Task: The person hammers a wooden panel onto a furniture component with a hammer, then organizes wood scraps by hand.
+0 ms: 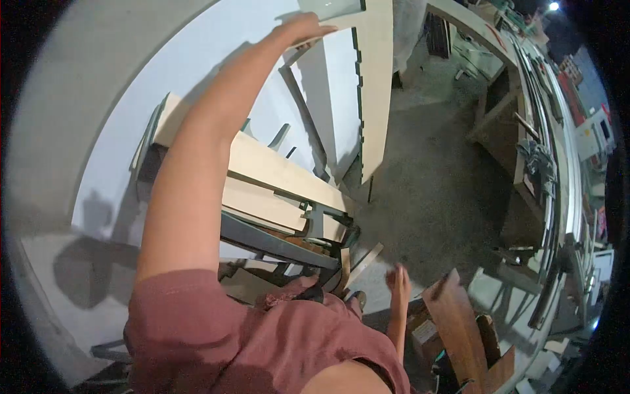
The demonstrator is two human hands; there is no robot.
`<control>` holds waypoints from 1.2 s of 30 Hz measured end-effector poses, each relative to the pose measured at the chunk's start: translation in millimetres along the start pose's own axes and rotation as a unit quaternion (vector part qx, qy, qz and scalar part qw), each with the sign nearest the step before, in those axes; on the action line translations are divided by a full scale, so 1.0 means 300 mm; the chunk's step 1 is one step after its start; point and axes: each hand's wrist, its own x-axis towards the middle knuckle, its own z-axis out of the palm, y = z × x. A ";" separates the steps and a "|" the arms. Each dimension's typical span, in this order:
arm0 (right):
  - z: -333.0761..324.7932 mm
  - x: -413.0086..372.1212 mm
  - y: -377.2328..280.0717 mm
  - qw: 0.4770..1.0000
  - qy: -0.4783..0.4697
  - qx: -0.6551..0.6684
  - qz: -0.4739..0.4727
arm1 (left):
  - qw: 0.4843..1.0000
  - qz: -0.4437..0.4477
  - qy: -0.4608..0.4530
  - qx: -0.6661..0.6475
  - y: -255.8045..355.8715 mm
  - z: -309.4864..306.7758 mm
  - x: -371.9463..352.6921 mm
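Note:
My left arm stretches forward across the stacked boards, and my left hand (303, 29) is closed over the edge of a pale wooden panel (326, 36); its fingertips are partly hidden behind that edge. Beside it stands a long pale board (376, 85) with dark notches along one side. Under my forearm several pale wooden pieces (282, 167) lean with a dark curved piece (275, 243) among them. My right hand (398, 282) hangs low at my side, its fingers loosely bent with nothing visible in them. Near it is a brown wooden sheet (453, 315).
A large white panel (190, 72) stands against the grey wall on the left. Concrete floor (440, 177) spreads ahead. To the right are a wooden frame (518, 157), long metal strips (574, 177) and a grey cloth (538, 157). A cardboard box (425, 331) sits near my right arm.

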 end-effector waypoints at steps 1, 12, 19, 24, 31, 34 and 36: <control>-0.047 -0.087 0.061 0.999 0.016 0.002 0.030 | 0.998 -0.047 -0.030 0.021 0.007 -0.007 0.010; -0.194 -0.444 0.276 0.971 0.176 0.056 0.153 | 0.932 0.064 0.166 0.316 -0.276 0.072 0.140; -0.112 -0.380 0.292 0.979 0.060 0.024 0.195 | 0.930 -0.004 0.111 0.350 -0.299 0.033 -0.005; -0.098 -0.330 0.227 0.984 0.056 -0.006 0.168 | 0.938 -0.090 0.079 0.326 -0.219 0.039 -0.131; -0.149 -0.340 0.260 0.979 0.084 0.039 0.181 | 0.884 0.120 0.273 0.360 -0.300 0.075 -0.090; -0.174 -0.333 0.333 0.983 0.059 -0.015 0.172 | 0.872 0.103 0.394 0.271 -0.163 0.047 -0.140; -0.170 -0.299 0.378 0.983 0.019 -0.011 0.180 | 0.839 0.070 0.521 0.142 -0.019 0.024 -0.202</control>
